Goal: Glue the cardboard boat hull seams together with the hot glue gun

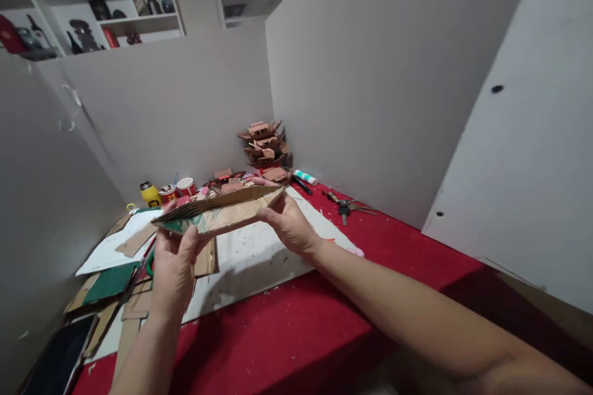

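Note:
Between my two hands, above the table, is a long boat-shaped piece of folded cardboard [236, 210], brown with a green patch near its left end. Its ends taper to points, and the long sides stand apart along the top. My left hand [176, 253] grips the left end, thumb on the near side and fingers behind. The right end is pinched by my right hand [290, 222], with its thumb on the near face and some fingers hidden behind the cardboard. Below lies a white board [259, 262] dotted with small scraps.
Stacked model boats [264, 145] stand in the back corner. Pliers [347, 203] and a glue tube [306, 177] lie on the red tabletop [278, 345]. Cardboard scraps [106, 284], a dark tablet-like slab [60, 358] and a yellow bottle [151, 194] are at the left. Panels [370, 86] enclose the table.

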The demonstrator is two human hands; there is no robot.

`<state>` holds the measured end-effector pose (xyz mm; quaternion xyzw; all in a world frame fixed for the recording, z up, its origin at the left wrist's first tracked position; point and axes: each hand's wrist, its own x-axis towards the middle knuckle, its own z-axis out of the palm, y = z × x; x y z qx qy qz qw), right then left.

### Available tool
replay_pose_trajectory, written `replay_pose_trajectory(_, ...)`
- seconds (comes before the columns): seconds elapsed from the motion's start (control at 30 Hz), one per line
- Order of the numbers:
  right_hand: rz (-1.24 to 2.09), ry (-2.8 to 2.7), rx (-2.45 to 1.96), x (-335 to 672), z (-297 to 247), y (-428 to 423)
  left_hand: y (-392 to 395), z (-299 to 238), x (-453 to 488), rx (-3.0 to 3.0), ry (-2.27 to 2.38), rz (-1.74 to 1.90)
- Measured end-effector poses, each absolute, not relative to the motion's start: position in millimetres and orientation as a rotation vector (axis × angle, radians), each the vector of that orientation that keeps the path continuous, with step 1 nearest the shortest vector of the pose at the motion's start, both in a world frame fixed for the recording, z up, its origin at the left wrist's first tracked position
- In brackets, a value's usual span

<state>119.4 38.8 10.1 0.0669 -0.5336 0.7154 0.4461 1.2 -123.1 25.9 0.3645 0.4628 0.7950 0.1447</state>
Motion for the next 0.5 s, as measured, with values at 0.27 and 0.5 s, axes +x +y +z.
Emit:
replay_pose_trajectory(0.27, 1.731, -1.306, 0.153, 122.2, 15.5, 38.8, -117.5, 29.7, -8.3, 1.001, 1.295, 2.320)
replay_pose_trajectory(0.5, 1.864, -1.347, 0.234, 120.0, 14.4, 41.8, -115.0, 29.3, -9.5, 0.864, 1.265, 2.306)
